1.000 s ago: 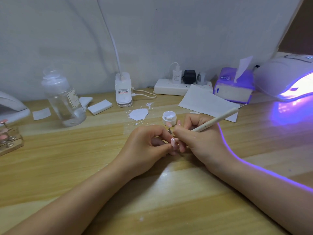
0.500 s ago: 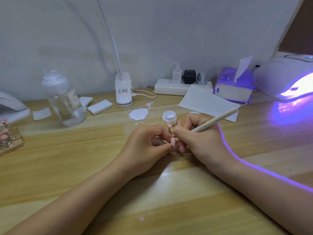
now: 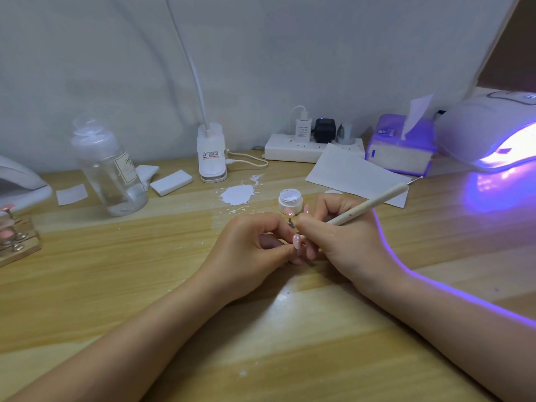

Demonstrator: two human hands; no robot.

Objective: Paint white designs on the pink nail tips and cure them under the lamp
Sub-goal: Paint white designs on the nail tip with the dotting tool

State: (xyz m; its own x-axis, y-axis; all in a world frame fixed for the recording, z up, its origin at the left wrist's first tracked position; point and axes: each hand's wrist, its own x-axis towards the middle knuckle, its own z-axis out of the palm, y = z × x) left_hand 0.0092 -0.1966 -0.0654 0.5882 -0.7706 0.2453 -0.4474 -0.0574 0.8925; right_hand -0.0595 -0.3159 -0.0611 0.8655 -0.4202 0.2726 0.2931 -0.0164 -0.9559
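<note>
My left hand pinches a small pink nail tip with white dots, between thumb and forefinger, at the middle of the wooden table. My right hand grips a cream dotting pen like a pencil, its working end down at the nail tip. An open white paint jar stands just behind the hands. The white curing lamp at the far right glows violet. More pink nail tips sit on a wooden stand at the left edge.
A clear bottle, white pads and a clip lamp base stand at the back left. White paint smear, paper sheet, power strip and tissue box lie behind the hands.
</note>
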